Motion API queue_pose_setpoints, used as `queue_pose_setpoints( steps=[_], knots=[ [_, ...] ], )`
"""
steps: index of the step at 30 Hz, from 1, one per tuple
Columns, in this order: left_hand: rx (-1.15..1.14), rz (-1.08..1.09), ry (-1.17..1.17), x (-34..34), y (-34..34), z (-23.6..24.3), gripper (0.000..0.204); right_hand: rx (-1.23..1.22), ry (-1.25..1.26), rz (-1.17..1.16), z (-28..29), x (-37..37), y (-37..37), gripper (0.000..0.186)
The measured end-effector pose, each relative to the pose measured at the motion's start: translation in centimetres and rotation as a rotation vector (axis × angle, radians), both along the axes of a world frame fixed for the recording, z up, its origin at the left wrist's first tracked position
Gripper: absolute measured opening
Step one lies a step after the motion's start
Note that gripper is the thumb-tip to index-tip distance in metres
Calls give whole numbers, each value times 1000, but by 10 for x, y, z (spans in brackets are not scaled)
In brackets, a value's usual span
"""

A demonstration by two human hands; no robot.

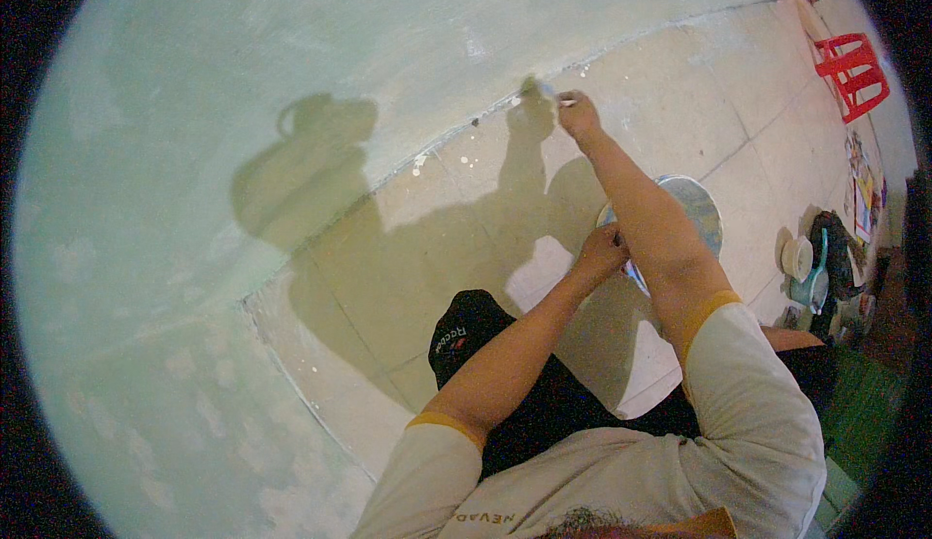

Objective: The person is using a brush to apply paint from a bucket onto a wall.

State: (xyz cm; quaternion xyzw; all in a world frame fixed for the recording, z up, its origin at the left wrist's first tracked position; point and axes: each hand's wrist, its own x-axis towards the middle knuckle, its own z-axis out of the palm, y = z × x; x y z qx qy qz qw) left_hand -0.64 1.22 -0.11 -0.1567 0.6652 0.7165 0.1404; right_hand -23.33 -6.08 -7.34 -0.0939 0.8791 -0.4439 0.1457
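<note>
My right hand (579, 117) reaches forward to the line where the pale green wall (320, 44) meets the floor. Its fingers are closed round a small pale tool (567, 102), whose kind is too small to make out. The tool's far end is close to the wall's foot, beside a shadow. Lower down, my left hand (604, 250) is closed at the rim of a round bucket (701, 199). My right forearm crosses in front of the bucket and hides part of it.
White drips (419, 163) dot the tiled floor (447, 248) along the wall. A red plastic chair (854, 75) is at the far right. Nearer on that side are a cream cup (797, 257), a blue dipper (810, 288) and a dark bag (831, 238).
</note>
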Motion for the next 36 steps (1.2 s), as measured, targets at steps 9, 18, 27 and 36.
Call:
queue_pose_setpoints(
  steps=[9,18,27,36],
  knots=[
    [-33,-73,201,-17,14,-20,46,-373,-312,-33,4,43,-61,26],
    [-112,5,111,-8,-22,-15,43,-239,-443,162,97,86,-26,22],
    [-146,133,-27,-2,-28,15,34,-419,-387,109,237,30,-36,21],
    [-106,122,38,-1,-25,7,37,-776,46,293,453,66,12,23]
  ],
)
